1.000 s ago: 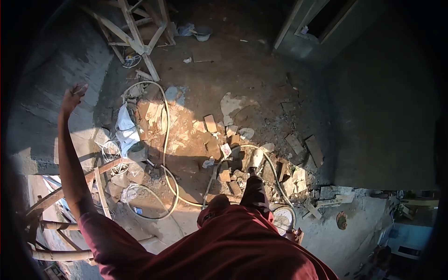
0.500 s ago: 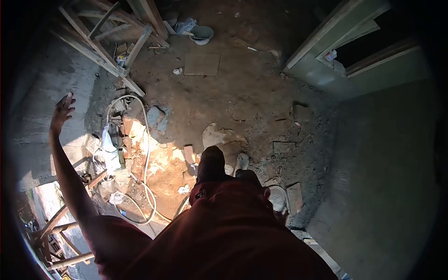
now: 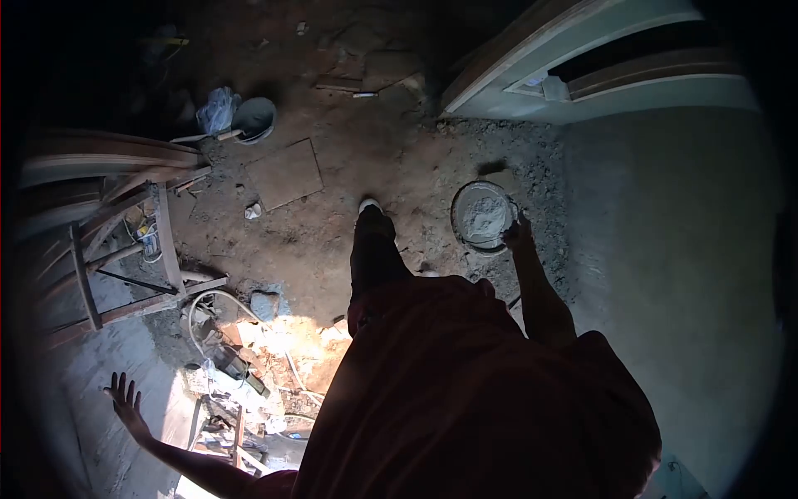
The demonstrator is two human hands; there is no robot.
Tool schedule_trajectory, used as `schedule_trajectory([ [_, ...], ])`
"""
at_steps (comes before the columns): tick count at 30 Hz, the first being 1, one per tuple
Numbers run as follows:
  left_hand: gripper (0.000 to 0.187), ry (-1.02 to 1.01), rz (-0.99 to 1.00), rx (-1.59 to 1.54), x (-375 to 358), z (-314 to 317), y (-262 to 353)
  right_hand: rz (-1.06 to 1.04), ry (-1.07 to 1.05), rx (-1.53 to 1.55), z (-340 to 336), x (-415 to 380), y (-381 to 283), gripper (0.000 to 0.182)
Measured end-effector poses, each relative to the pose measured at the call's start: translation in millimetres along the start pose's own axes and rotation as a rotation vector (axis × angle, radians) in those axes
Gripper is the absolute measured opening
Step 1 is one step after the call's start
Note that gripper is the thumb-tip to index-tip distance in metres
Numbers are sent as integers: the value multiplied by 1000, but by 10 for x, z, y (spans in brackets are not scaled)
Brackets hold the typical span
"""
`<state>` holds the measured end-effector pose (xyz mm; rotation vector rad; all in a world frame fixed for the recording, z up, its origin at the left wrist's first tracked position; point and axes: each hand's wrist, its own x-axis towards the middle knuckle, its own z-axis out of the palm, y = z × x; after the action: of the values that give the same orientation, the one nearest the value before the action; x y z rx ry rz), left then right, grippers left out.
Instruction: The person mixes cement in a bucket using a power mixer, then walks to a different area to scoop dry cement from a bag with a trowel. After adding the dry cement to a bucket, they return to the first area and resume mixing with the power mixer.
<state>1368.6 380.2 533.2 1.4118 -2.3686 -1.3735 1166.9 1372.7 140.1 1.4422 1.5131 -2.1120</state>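
My right hand (image 3: 517,231) is closed on the near-right rim of a round bucket (image 3: 456,218) at my right side. Wet-looking grey mortar (image 3: 485,214) fills part of the bucket. Out to the left, my left hand (image 3: 125,399) is spread wide with nothing in it, close to the grey plastered wall (image 3: 108,353). One shoe tip (image 3: 368,204) shows in front of me on the dirt floor.
A wooden trestle (image 3: 170,241) stands at the left. Farther on are a second bucket (image 3: 255,119), a clear plastic bag (image 3: 218,111) and a flat board (image 3: 287,175). A hose (image 3: 195,320) loops over sunlit rubble. A window frame (image 3: 540,87) and plastered wall (image 3: 657,224) border the right.
I have stepped forward and the view has turned. The bucket at my right has swung from beside my body to ahead of me, with my right hand on it. My left hand remains spread.
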Motion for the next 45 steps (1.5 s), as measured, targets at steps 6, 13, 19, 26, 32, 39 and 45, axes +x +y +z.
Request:
schedule_trajectory([
  [6, 75, 64, 20, 30, 467, 117, 1008, 94, -120, 33, 2295, 174, -1373, 49],
  [13, 76, 264, 24, 183, 789, 1109, 1243, 21, -469, -156, 4671, 1050, -2257, 44],
  [19, 47, 507, -484, -218, 0, 2837, -202, -924, -758, -766, 6346, 1265, -2678, 15],
  [26, 57, 702, -1224, -779, -1418, 5347, -278, -615, -988, -742, 8241, 2135, -3167, 34],
  [32, 33, 605, -720, -721, 118, 6992, 470, -908, -845, -1278, 9717, 4208, -3145, 22],
  [39, 74, 274, -594, -250, 3809, 6264, 1713, -126, -798, -925, 12177, 2515, -3317, 34],
  [45, 62, 474, -585, -922, 4930, 5360, 3014, 307, -850, -830, 14049, 1658, -3135, 46],
])
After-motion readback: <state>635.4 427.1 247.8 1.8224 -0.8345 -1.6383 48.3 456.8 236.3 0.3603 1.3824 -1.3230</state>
